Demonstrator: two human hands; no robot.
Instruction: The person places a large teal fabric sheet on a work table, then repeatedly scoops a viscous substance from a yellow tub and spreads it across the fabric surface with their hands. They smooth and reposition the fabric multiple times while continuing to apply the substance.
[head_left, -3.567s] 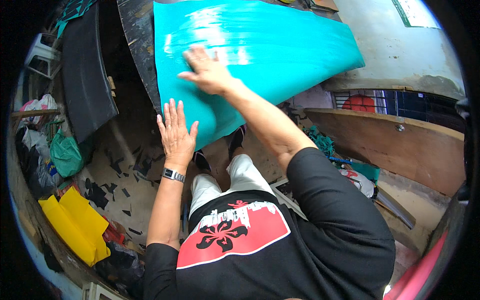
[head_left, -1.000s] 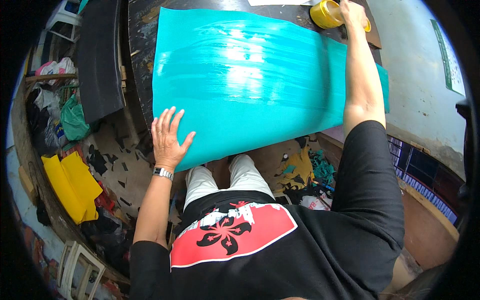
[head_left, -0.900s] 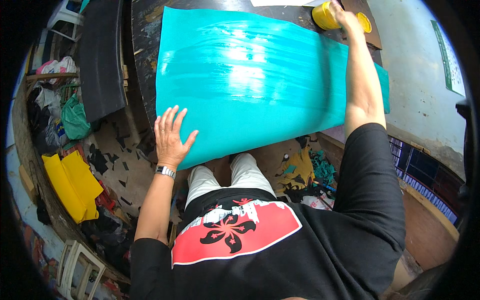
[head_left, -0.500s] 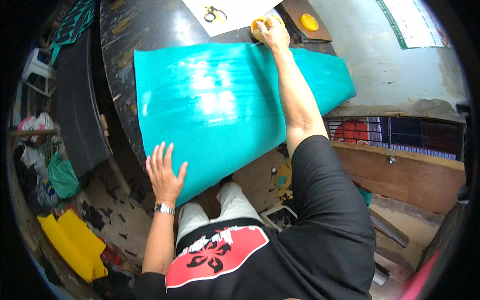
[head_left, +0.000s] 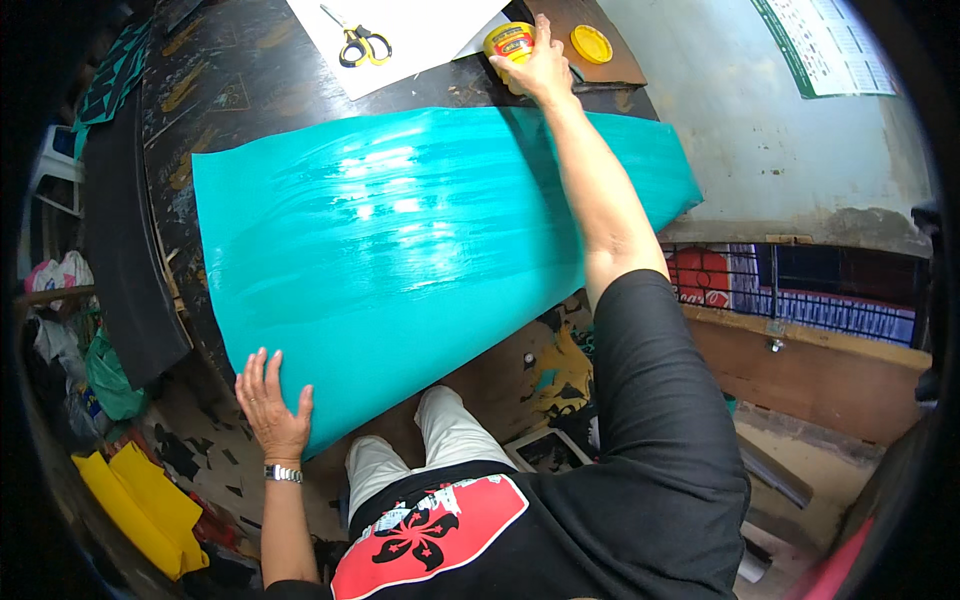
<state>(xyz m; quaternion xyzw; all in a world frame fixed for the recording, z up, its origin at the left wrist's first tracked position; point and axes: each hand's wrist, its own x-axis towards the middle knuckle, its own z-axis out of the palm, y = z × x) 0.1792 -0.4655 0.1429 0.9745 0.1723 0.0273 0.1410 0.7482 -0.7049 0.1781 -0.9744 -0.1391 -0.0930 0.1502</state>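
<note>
A large turquoise sheet point(head_left: 330, 270) lies over the dark table, its near edge hanging over the front. Glossy, wet-looking streaks run across its far half. My left hand point(head_left: 272, 405) rests on the sheet's near left corner, fingers spread. Beyond the sheet's far edge, my right hand point(head_left: 543, 72) grips a yellow can point(head_left: 509, 42) with a coloured label, fingers around its near right side. The can's inside is hidden. A round yellow lid point(head_left: 591, 44) sits just to the right on a brown board point(head_left: 622, 70).
Scissors point(head_left: 365, 47) with black and yellow handles lie on a white sheet point(head_left: 425, 62) at the back of the dark table point(head_left: 240, 110). A pale wall point(head_left: 760, 150) stands to the right. Yellow sheeting point(head_left: 140, 515) and scraps litter the floor at left.
My right hand has shifted from over the can's top to its side, and the label now shows. The view has moved, so the sheet and left hand appear farther left and lower.
</note>
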